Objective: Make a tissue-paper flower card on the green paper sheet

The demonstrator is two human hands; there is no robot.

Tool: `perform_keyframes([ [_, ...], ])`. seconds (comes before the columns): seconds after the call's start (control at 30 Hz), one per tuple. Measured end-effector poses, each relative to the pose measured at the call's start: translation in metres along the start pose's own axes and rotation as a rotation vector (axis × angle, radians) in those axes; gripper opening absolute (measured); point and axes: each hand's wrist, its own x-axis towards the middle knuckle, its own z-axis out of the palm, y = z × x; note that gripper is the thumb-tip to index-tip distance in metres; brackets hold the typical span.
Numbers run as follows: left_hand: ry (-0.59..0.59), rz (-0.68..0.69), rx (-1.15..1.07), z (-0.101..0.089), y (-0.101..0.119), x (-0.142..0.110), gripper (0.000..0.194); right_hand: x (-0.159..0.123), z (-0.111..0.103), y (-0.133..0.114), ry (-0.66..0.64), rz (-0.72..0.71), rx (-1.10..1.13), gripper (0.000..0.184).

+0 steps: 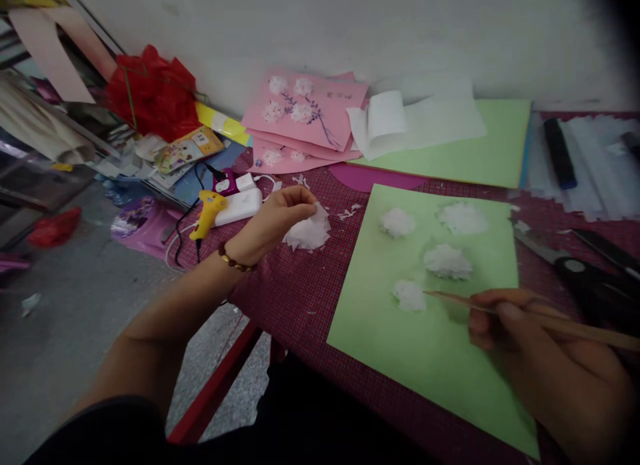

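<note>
My right hand (530,338) grips a pointed wooden stick (575,326). The stick's tip reaches the right edge of a small white paper flower (410,296) on a light green sheet (370,318); whether it touches cannot be told. Three more ruffled white paper flowers lie above that one, including the middle one (447,262). My left hand (290,208), a beaded bracelet on its wrist, pinches thumb and fingers together over a pile of thin white paper pieces (306,234). Anything between those fingertips is too small to make out.
A yellow glue gun (207,215) lies against a white power strip (243,206) with cords. Pink sheets with flowers (310,108) and a white paper roll (387,115) are at the back. Scissors (573,268) and a black marker (559,152) lie on the right.
</note>
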Motion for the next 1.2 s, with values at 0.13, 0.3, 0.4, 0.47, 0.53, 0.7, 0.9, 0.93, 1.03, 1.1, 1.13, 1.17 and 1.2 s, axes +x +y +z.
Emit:
perform_keyframes([
  [0.13,-0.110,-0.096,-0.141,0.028,0.013,-0.002,0.010,-0.005,0.001,-0.008,-0.117,-0.021,0.098,0.016],
  [0.3,-0.262,-0.007,-0.092,0.072,0.015,-0.001,0.007,-0.009,0.003,-0.014,-0.123,-0.244,0.057,0.017],
  [0.4,-0.350,0.024,-0.014,0.083,0.009,-0.002,0.008,-0.012,0.003,-0.015,-0.215,-0.286,0.015,0.018],
  [0.47,-0.348,0.043,0.032,0.084,0.005,-0.004,0.008,-0.013,0.004,-0.016,-0.304,-0.290,-0.005,0.019],
  [0.53,-0.337,0.024,0.028,0.083,0.001,-0.006,0.007,-0.013,0.006,-0.017,-0.372,-0.284,-0.029,0.019],
  [0.7,-0.454,-0.123,-0.091,0.084,-0.005,-0.008,0.007,-0.010,0.012,-0.014,-0.397,-0.255,-0.084,0.018],
  [0.9,-0.551,-0.111,-0.055,0.082,-0.009,-0.005,0.005,-0.007,0.014,-0.009,-0.254,-0.222,-0.097,0.017],
  [0.93,-0.570,-0.106,-0.045,0.081,-0.009,-0.005,0.005,-0.007,0.015,-0.008,-0.246,-0.203,-0.080,0.016],
  [1.03,-0.606,-0.089,-0.020,0.079,-0.009,-0.006,0.004,-0.004,0.013,-0.010,-0.227,-0.113,0.049,0.015],
  [1.1,-0.591,-0.089,-0.022,0.078,-0.008,-0.007,0.002,0.000,0.010,-0.013,-0.205,-0.061,0.202,0.017],
  [1.13,-0.577,-0.095,-0.029,0.078,-0.008,-0.007,0.002,0.002,0.008,-0.014,-0.191,-0.046,0.271,0.018],
  [1.17,-0.562,-0.103,-0.037,0.078,-0.007,-0.007,0.002,0.004,0.006,-0.016,-0.175,-0.030,0.322,0.018],
  [1.2,-0.551,-0.113,-0.046,0.077,-0.007,-0.007,0.002,0.006,0.004,-0.018,-0.159,-0.015,0.351,0.018],
])
